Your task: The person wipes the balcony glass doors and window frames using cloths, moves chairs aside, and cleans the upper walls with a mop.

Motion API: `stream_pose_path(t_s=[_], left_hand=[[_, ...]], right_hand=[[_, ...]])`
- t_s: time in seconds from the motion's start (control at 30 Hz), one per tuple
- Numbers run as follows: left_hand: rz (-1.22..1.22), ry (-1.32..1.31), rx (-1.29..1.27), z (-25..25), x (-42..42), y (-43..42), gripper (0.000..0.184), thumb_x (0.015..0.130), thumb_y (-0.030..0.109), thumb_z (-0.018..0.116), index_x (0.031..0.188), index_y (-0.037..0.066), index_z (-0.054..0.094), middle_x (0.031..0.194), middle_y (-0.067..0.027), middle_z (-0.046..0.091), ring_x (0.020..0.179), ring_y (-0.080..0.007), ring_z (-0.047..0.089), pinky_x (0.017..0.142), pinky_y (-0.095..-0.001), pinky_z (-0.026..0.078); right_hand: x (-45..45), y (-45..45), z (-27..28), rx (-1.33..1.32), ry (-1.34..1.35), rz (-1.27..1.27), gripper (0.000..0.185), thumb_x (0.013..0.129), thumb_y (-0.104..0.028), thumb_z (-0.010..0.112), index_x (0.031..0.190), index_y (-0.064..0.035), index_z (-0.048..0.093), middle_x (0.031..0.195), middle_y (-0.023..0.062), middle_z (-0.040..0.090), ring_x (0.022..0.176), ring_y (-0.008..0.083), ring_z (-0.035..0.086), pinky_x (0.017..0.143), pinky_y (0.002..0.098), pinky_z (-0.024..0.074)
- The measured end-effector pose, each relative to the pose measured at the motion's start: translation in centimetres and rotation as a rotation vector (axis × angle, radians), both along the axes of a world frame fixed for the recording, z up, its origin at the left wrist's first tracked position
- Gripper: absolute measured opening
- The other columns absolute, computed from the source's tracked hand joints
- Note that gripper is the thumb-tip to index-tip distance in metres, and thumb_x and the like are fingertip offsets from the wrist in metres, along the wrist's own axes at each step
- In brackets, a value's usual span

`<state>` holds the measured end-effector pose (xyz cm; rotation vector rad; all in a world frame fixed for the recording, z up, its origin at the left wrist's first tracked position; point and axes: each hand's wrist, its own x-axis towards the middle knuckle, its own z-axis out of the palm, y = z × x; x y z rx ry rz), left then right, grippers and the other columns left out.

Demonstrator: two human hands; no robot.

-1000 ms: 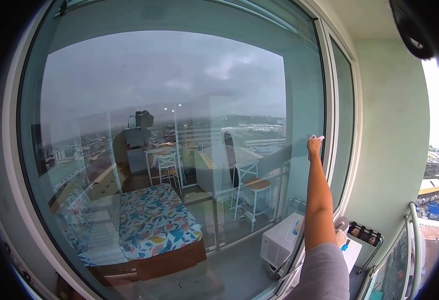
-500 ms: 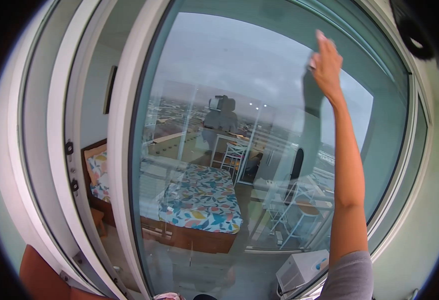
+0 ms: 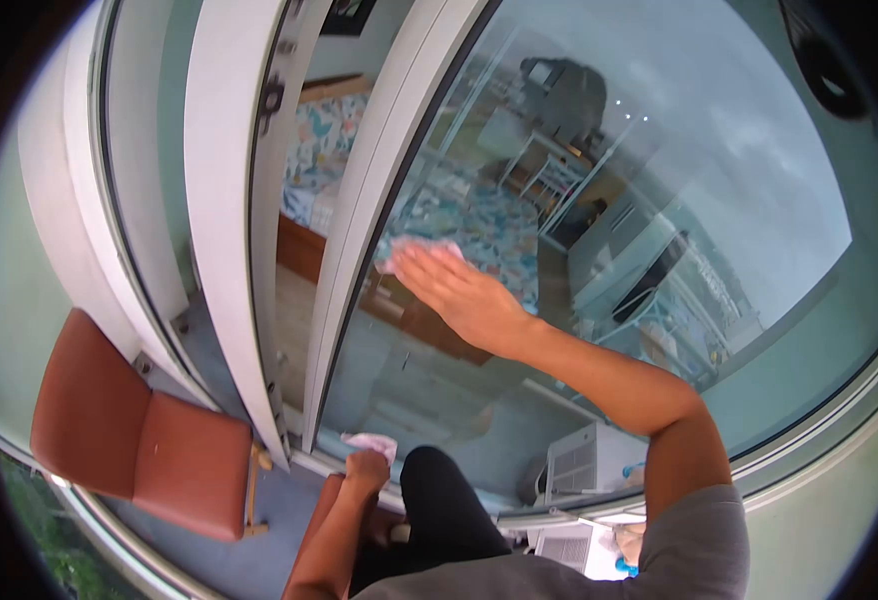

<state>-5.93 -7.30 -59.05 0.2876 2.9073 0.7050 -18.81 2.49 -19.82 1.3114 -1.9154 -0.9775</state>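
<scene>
My right hand (image 3: 464, 300) lies against the large glass pane (image 3: 599, 340), close to its left frame. Beneath its outstretched fingers is a pink-and-white cloth (image 3: 446, 249), pressed to the glass and mostly covered by the hand. Lower down, near the bottom of the door frame, my left hand (image 3: 364, 472) is closed round a second pale pink cloth (image 3: 372, 444). Part of that cloth sticks out above the fist.
A white-framed sliding door (image 3: 379, 180) borders the glass on the left. Reddish-brown chair (image 3: 194, 460) stands at lower left. Behind the glass are a bed with a leaf-patterned cover (image 3: 504, 235) and reflections. A white boxy unit (image 3: 584, 460) appears low on the right.
My right hand has come from the upper right of the glass down to its left edge. The view has tilted down and left, bringing my left hand and the chair into sight.
</scene>
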Motion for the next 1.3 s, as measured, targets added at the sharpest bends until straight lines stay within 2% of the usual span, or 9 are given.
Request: stream_pose_path(t_s=[0.17,0.47,0.57,0.77,0.83,0.87,1.07,1.23,1.3], left_hand=[[0.002,-0.059,0.013,2.2,-0.2,-0.7,0.020,0.075,0.025,0.060,0.078,0.008,0.070,0.081,-0.0154,0.069,0.075,-0.0317,0.069,0.067,-0.0423,0.054],[0.090,-0.005,0.163,3.4,-0.1,-1.1,0.022,0.079,0.026,0.060,0.074,0.006,0.066,0.070,-0.0175,0.065,0.067,-0.0369,0.066,0.063,-0.0470,0.053],[0.133,-0.050,0.213,6.3,-0.1,-1.6,0.029,0.085,0.031,0.057,0.076,0.005,0.066,0.071,-0.0188,0.065,0.068,-0.0394,0.064,0.063,-0.0489,0.051],[0.160,0.143,0.592,7.3,-1.1,-1.3,0.015,0.089,0.010,0.058,0.078,0.000,0.061,0.078,-0.0194,0.064,0.067,-0.0380,0.062,0.057,-0.0473,0.047],[0.292,0.065,1.126,10.6,-1.1,-1.4,0.009,0.087,0.006,0.059,0.080,0.001,0.061,0.081,-0.0188,0.064,0.069,-0.0388,0.061,0.059,-0.0464,0.047],[0.244,0.420,0.916,8.4,-1.3,-1.7,0.008,0.087,0.005,0.059,0.080,0.001,0.061,0.076,-0.0175,0.063,0.066,-0.0382,0.059,0.060,-0.0457,0.047],[-0.263,0.370,0.169,6.9,-0.4,-7.4,0.032,0.088,0.027,0.065,0.076,-0.003,0.063,0.071,-0.0195,0.062,0.069,-0.0388,0.061,0.061,-0.0440,0.048],[0.128,-0.353,0.477,6.4,0.9,-7.6,0.044,0.081,0.040,0.071,0.079,-0.004,0.066,0.067,-0.0181,0.063,0.059,-0.0332,0.062,0.059,-0.0386,0.048],[0.166,-0.336,0.606,6.3,1.2,-7.9,0.037,0.085,0.033,0.070,0.085,-0.004,0.067,0.072,-0.0072,0.066,0.067,-0.0094,0.060,0.063,-0.0277,0.047]], right_hand=[[2.7,5.4,-0.4,-0.107,-0.253,-0.164,0.052,0.086,-0.010,0.045,0.137,-0.0127,0.044,0.142,0.0051,0.043,0.133,0.0181,0.038,0.111,0.0331,0.0278],[4.5,21.5,16.6,-0.550,0.540,-0.194,0.036,0.072,0.005,0.056,0.106,-0.0037,0.065,0.099,0.0167,0.066,0.091,0.0342,0.062,0.080,0.0383,0.0480],[4.3,16.5,10.7,-0.611,0.598,-0.305,0.040,0.073,0.005,0.054,0.110,-0.0043,0.063,0.090,0.0152,0.067,0.086,0.0314,0.063,0.080,0.0379,0.0463],[4.1,9.8,-6.7,-0.513,0.127,-0.271,0.060,0.078,0.001,0.051,0.136,-0.0125,0.048,0.143,0.0078,0.043,0.135,0.0304,0.033,0.109,0.0484,0.0196],[3.4,9.7,-9.4,-0.500,0.296,-0.210,0.057,0.081,-0.002,0.048,0.136,-0.0172,0.049,0.144,0.0065,0.043,0.137,0.0294,0.033,0.113,0.0484,0.0115],[2.7,10.3,-9.6,-0.496,0.282,-0.210,0.057,0.081,-0.002,0.048,0.136,-0.0172,0.049,0.144,0.0065,0.043,0.137,0.0294,0.033,0.113,0.0484,0.0115],[5.3,11.3,-12.6,-0.492,0.306,-0.300,0.052,0.083,-0.007,0.050,0.135,-0.0169,0.051,0.143,0.0061,0.044,0.136,0.0300,0.034,0.113,0.0480,0.0123],[5.7,17.9,-7.4,-0.600,0.474,-0.180,0.054,0.077,-0.005,0.055,0.130,-0.0121,0.051,0.123,0.0099,0.054,0.106,0.0328,0.051,0.086,0.0479,0.0344],[6.6,25.7,-5.1,-0.507,0.558,-0.056,0.052,0.090,-0.021,0.036,0.141,-0.0144,0.027,0.138,0.0127,0.033,0.122,0.0368,0.033,0.097,0.0569,0.0246]])
